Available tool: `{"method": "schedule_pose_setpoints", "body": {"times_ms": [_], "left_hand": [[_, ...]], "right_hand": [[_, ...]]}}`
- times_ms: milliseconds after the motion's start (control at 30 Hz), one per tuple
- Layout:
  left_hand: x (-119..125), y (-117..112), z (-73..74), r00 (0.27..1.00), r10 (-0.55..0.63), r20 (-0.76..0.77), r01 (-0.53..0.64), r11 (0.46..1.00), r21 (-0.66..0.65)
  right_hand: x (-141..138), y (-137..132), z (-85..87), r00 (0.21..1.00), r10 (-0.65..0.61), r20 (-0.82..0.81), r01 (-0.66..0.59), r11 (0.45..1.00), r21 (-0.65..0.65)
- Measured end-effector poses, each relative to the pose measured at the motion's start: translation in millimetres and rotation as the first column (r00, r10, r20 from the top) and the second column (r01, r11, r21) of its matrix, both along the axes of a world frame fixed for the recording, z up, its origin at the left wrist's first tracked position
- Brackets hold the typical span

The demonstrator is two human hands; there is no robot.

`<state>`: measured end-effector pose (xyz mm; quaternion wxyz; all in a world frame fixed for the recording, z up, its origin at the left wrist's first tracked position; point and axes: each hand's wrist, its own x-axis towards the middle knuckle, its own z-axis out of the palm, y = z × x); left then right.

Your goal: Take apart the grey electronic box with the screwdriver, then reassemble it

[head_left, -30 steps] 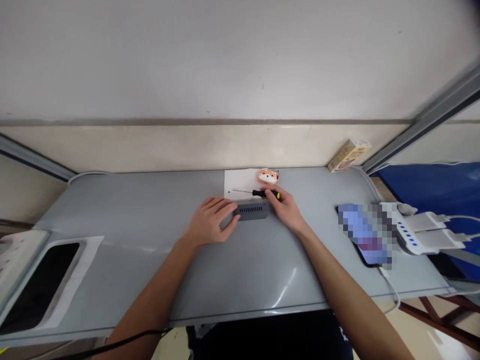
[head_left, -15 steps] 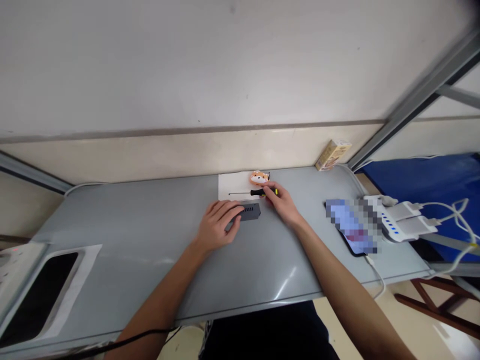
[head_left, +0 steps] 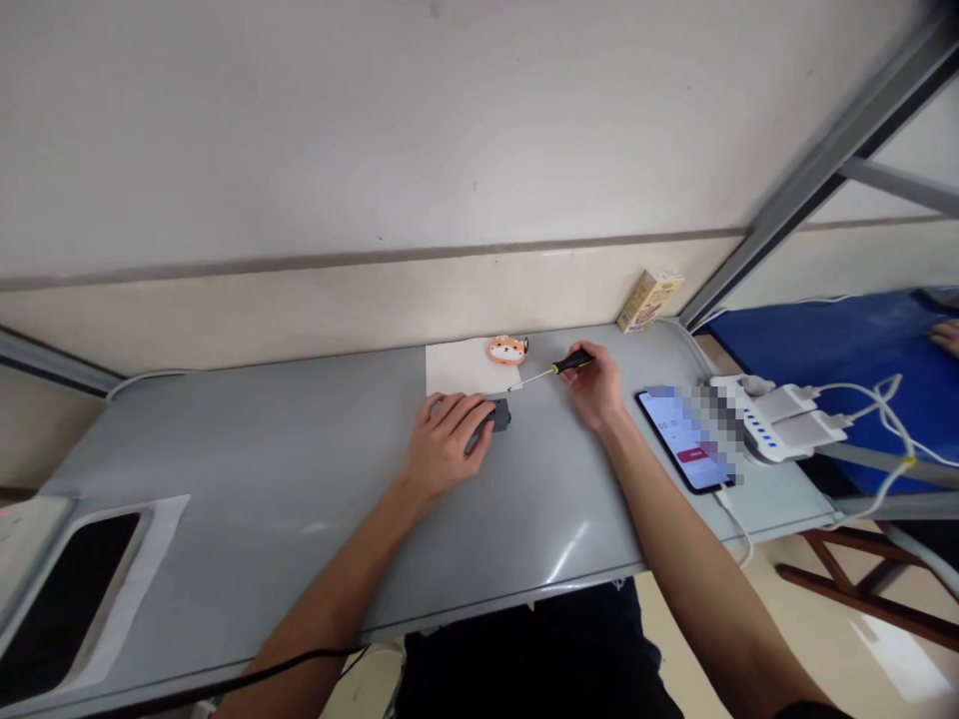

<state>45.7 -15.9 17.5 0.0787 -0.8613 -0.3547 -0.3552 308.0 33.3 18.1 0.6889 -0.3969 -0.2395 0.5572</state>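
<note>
My left hand [head_left: 444,441] lies over a dark grey vented metal box [head_left: 498,414], gripping it and covering most of it. My right hand [head_left: 595,386] holds a small screwdriver [head_left: 573,361] with a black and yellow handle. Its thin shaft points left towards a white paper sheet [head_left: 457,366], and its tip is just over the sheet's right edge. An orange dog-face trinket [head_left: 507,350] lies at the paper's far edge, beyond both hands.
The grey table [head_left: 300,439] runs along a cream wall. A small cardboard box [head_left: 650,302] stands at the back right. A phone [head_left: 678,439] lies against a white multi-port charger [head_left: 771,419]. Another person's hand [head_left: 945,337] shows at the far right, over a blue surface.
My right hand has lifted the screwdriver off the paper and moved it right, tilting it. My left hand now covers more of the grey box. The whole view has shifted.
</note>
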Motion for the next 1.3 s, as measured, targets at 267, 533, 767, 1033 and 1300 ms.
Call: {"method": "schedule_pose_setpoints", "body": {"times_ms": [267, 533, 767, 1033, 1300], "left_hand": [[0.1, -0.4, -3.8, 1.000, 0.014, -0.004, -0.014, 1.000, -0.022], [0.5, 1.7, -3.5, 1.000, 0.005, -0.014, -0.005, 1.000, 0.024], [1.6, 0.0, -1.8, 0.999, 0.007, -0.042, -0.007, 1.000, -0.014], [-0.8, 1.4, -4.7, 0.998, -0.011, -0.060, 0.011, 1.000, -0.013], [-1.4, 0.9, -2.5, 0.988, 0.020, -0.153, -0.015, 0.999, 0.031]], "right_hand": [[-10.2, -3.0, -1.2, 0.998, 0.063, 0.000, -0.063, 0.998, 0.003], [-9.0, -3.5, -3.5, 0.994, 0.097, 0.050, -0.099, 0.995, 0.026], [-6.8, -4.2, -2.2, 0.992, 0.109, 0.066, -0.112, 0.993, 0.036], [-6.7, -3.6, -3.3, 0.993, 0.117, 0.010, -0.118, 0.992, 0.049], [-6.1, -3.0, -2.1, 0.995, 0.104, -0.006, -0.104, 0.993, 0.052]]}}
